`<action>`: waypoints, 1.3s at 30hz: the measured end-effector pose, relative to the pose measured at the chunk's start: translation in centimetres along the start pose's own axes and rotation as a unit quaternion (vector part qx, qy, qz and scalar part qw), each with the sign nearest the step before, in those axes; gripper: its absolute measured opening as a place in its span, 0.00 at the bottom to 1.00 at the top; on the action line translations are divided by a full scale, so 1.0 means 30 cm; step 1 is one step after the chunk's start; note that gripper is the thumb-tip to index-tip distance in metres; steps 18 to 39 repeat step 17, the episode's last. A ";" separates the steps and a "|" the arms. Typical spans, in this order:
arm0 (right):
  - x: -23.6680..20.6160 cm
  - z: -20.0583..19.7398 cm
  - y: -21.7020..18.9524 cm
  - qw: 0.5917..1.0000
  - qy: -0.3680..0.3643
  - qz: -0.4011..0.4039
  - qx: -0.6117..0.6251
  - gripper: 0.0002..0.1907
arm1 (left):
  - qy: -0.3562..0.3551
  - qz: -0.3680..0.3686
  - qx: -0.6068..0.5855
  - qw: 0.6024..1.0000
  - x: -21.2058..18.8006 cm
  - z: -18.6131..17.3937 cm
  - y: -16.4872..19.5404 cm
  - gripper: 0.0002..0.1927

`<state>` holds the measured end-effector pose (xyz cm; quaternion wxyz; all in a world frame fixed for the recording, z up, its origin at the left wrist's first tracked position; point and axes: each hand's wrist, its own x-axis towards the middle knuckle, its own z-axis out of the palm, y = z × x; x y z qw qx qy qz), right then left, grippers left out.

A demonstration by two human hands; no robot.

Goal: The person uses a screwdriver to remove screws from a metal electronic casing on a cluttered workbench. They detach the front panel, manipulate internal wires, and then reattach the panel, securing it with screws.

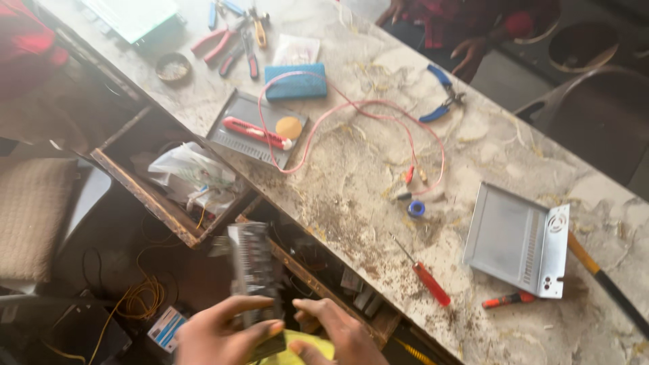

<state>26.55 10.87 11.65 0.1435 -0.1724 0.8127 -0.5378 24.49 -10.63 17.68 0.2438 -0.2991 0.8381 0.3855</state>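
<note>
left hand [226, 331]: fingers wrapped round a grey finned board [253, 277], held upright below the counter [365, 162] front edge
right hand [338, 331]: fingers curled against its base, over something yellow [304, 348]
step: looks like pulling it free for inspection
next: probably needs a steady two-handed grip, clear of the open drawer [169, 196]
nearby: red screwdriver [422, 274], metal cover [517, 240]

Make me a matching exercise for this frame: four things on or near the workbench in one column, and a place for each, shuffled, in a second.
Things:
1. red-handled screwdriver
2. blue-handled pliers
3. finned metal block
4. orange disc

Places:
A. on the grey tray beside a red utility knife
B. held between the left hand and right hand
C. far edge of the marble bench top, near another person's hand
D. left of the grey metal cover, on the bench

Pairs: 1-D, 2-C, 3-B, 4-A
</note>
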 end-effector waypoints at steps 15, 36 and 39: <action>0.258 0.000 0.208 0.988 0.061 0.139 0.006 0.20 | -0.051 0.160 -0.052 0.984 0.356 0.119 0.038 0.24; 0.306 -0.054 0.099 0.990 0.029 0.139 0.020 0.23 | -0.032 0.132 -0.050 0.989 0.394 0.064 0.050 0.23; 0.306 -0.054 0.099 0.990 0.029 0.139 0.020 0.23 | -0.032 0.132 -0.050 0.989 0.394 0.064 0.050 0.23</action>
